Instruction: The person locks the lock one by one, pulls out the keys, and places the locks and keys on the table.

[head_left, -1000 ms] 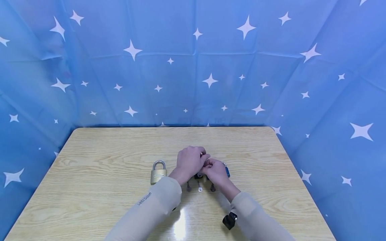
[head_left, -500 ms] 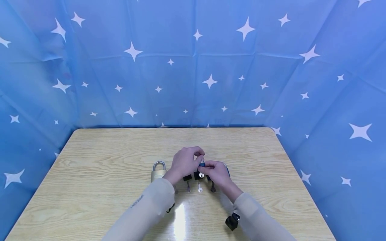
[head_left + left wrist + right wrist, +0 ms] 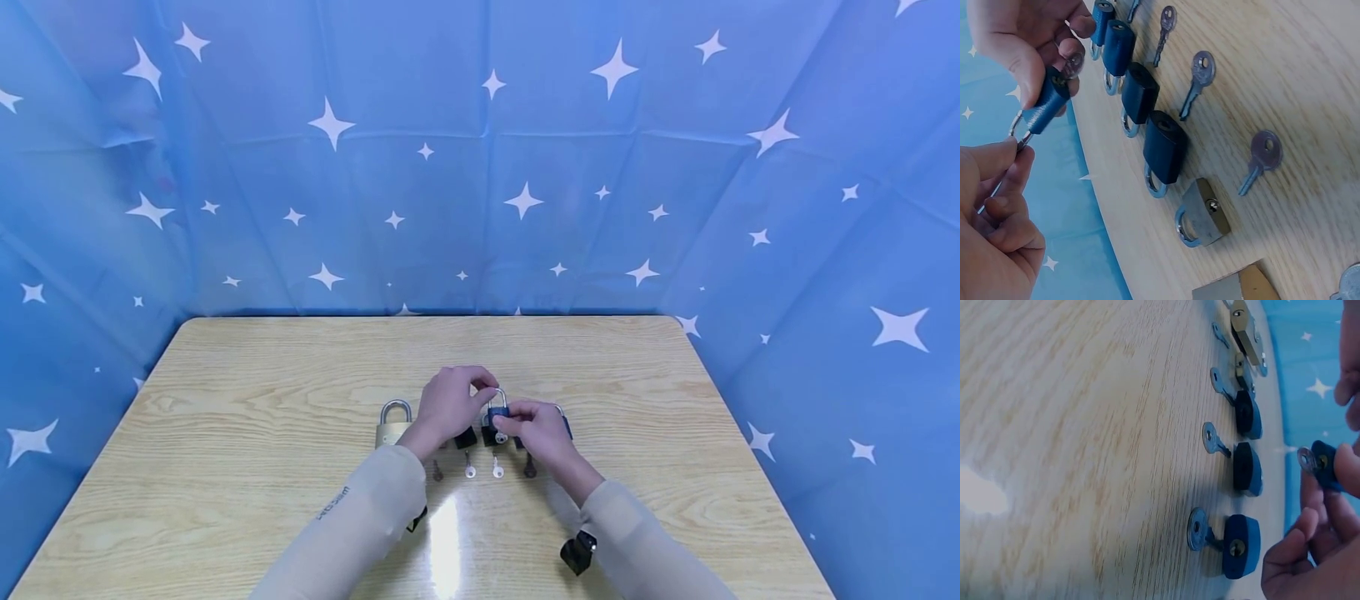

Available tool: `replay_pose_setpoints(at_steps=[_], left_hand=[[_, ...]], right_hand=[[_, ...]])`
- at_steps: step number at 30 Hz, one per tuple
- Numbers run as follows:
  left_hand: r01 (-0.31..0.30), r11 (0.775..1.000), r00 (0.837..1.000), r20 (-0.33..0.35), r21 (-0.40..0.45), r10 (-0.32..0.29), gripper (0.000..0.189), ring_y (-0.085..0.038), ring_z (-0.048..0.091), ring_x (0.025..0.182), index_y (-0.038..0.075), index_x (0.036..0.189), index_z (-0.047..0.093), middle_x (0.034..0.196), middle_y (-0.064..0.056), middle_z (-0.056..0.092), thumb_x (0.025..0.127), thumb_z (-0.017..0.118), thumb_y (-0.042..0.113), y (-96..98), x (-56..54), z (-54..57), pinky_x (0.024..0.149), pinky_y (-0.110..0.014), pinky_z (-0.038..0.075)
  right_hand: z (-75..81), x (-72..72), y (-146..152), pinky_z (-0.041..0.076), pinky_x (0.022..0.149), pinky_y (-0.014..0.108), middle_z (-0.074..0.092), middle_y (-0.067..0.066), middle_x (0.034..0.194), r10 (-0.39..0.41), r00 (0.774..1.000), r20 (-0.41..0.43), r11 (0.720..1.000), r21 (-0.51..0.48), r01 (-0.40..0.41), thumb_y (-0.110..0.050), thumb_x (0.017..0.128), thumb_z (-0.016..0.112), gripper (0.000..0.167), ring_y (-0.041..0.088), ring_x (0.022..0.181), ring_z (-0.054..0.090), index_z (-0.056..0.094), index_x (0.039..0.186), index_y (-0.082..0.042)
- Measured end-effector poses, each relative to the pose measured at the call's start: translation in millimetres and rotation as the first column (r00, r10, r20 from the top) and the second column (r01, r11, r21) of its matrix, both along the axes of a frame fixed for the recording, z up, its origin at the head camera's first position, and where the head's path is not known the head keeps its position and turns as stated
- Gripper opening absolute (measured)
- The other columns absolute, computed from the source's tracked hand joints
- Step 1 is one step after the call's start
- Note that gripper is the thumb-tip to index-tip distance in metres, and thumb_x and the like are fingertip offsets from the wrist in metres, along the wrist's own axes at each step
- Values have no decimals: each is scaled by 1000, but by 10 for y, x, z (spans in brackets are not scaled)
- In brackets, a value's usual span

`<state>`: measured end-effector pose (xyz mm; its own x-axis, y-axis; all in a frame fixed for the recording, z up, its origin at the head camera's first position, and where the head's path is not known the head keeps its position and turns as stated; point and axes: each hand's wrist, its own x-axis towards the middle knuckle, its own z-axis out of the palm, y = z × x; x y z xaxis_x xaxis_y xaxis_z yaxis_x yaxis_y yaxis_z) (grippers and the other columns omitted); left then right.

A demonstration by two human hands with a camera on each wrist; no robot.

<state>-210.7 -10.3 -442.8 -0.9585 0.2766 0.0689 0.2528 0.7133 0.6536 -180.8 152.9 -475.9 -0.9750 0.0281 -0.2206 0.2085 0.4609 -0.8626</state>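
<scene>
Between my two hands a small blue padlock [image 3: 498, 411] is held up above the table, its silver shackle uppermost. In the right wrist view a key [image 3: 1305, 459] sticks out of the padlock's keyhole end. My right hand [image 3: 543, 427] grips the padlock's body between thumb and fingers. My left hand [image 3: 452, 404] pinches the shackle, as the left wrist view shows. Whether the shackle is fully latched I cannot tell. Below the hands stands a row of dark padlocks [image 3: 1165, 147], each with a loose key [image 3: 1199, 81] lying in front.
A big brass padlock [image 3: 392, 433] stands at the row's left end. Beside it is a smaller brass padlock [image 3: 1204, 212] with a key [image 3: 1264, 150] near it. Another blue padlock [image 3: 564, 421] stands at the right. A starry blue curtain [image 3: 480, 167] hangs behind the wooden table [image 3: 225, 400].
The left hand has moved left and turned, baring the blue padlock and its shackle between the hands. The right hand has shifted slightly. The standing padlocks and loose keys stay put.
</scene>
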Motion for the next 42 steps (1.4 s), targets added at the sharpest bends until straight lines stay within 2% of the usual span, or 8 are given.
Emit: replay_pose_setpoints(at_steps=[5, 15, 24, 32, 34, 42], left_hand=[[0, 1000, 1000, 3, -6, 0, 9, -7, 58, 73, 25, 94, 73, 94, 10, 73, 93, 66, 30, -4, -10, -30, 63, -26, 45], [24, 1000, 1000, -9, -5, -24, 8, -6, 55, 66, 24, 91, 73, 89, 9, 72, 93, 67, 29, -21, -27, -42, 64, -27, 44], [55, 998, 998, -19, -20, -55, 6, -11, 62, 80, 22, 89, 72, 86, 9, 71, 92, 68, 25, -20, -9, -62, 69, -30, 47], [65, 998, 998, 11, -11, -65, 7, -8, 54, 68, 22, 85, 70, 86, 9, 70, 91, 67, 23, -33, 14, -90, 63, -26, 42], [69, 998, 997, 20, -7, -69, 7, -9, 53, 65, 22, 85, 70, 87, 8, 70, 92, 67, 23, -42, 16, -87, 61, -27, 42], [64, 998, 996, 54, 29, -65, 6, -9, 56, 72, 24, 90, 71, 92, 7, 71, 93, 67, 27, -101, 17, -98, 66, -29, 44]], right_hand=[[14, 26, -17, 41, 66, 27, 66, -3, 74, -6, 1000, -7, 1000, 19, 6, -25, 84, 76, 18, 11, 73, 53, 74, 89, -8], [-10, 43, -50, 38, 63, 27, 60, -3, 72, -30, 1000, -4, 1000, -1, 30, -24, 84, 75, 17, 12, 69, 49, 73, 87, -7], [-14, 52, -86, 41, 65, 27, 64, 0, 76, -63, 998, 0, 998, 7, 63, -22, 85, 74, 20, 13, 73, 53, 73, 93, -4], [-14, 62, -130, 42, 68, 27, 66, 2, 82, -85, 994, 74, 995, -43, 89, -18, 88, 71, 15, 15, 79, 55, 73, 94, -4], [-5, 62, -140, 41, 68, 27, 66, 2, 82, -82, 995, 65, 995, -43, 85, -18, 88, 71, 16, 15, 79, 55, 73, 94, -4], [-2, 32, -124, 42, 68, 26, 65, 2, 81, -53, 998, 38, 998, -30, 54, -22, 87, 73, 22, 12, 77, 55, 73, 98, -3]])
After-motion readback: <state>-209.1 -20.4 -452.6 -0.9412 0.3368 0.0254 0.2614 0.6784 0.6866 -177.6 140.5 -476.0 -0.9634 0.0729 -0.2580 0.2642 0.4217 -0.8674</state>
